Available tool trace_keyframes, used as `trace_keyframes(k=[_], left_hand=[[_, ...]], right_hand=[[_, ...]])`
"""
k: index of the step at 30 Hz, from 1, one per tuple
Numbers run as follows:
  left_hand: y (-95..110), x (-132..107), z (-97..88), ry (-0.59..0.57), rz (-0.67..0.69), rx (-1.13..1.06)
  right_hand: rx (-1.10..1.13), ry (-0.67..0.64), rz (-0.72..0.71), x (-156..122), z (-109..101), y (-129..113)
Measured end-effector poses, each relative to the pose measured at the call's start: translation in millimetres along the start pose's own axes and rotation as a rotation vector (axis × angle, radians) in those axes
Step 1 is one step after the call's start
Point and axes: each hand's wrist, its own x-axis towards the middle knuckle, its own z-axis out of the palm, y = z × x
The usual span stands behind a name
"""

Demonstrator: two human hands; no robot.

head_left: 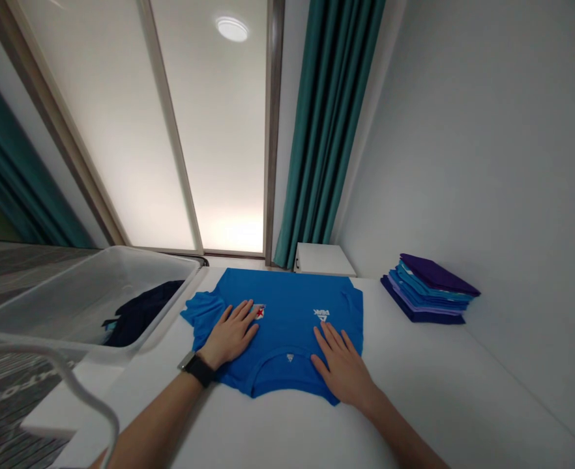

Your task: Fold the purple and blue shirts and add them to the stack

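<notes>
A blue T-shirt lies spread on the white table, its neckline toward me and a white logo and a small badge on its chest. My left hand, with a dark watch on the wrist, rests flat on the shirt beside the badge, fingers spread. On the other side, my right hand presses flat near the white logo and the shoulder, fingers apart. The sleeve at the left sticks out, rumpled; at the right the shirt's edge runs nearly straight, its sleeve not seen sticking out.
At the right, by the wall, sits a stack of folded clothes in purple and blues. A translucent plastic bin with dark clothing stands at the left. A white cable curves across the lower left. Behind the table is a white cabinet.
</notes>
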Motion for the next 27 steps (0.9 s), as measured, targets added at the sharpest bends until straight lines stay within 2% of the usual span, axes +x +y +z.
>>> trace_keyframes(k=[3, 6, 9, 16, 21, 27], left_hand=[[30, 1, -4.4, -0.017, 0.028, -0.030], [68, -1, -3.9, -0.054, 0.171, -0.092], [91, -6, 1.5, -0.098, 0.292, -0.127], [90, -12, 9.5, -0.044, 0.336, -0.124], [91, -12, 7.8, -0.062, 0.334, -0.105], [92, -12, 8.9, -0.020, 0.344, -0.111]], right_hand=[[0.004, 0.016, 0.005, 0, 1, 0], [0.001, 0.058, 0.010, -2, 2, 3], [-0.006, 0.085, 0.017, -8, 3, 8], [-0.025, 0.056, -0.002, -23, 9, 13], [-0.033, 0.067, 0.037, -24, 10, 11], [-0.023, 0.056, 0.052, -24, 9, 9]])
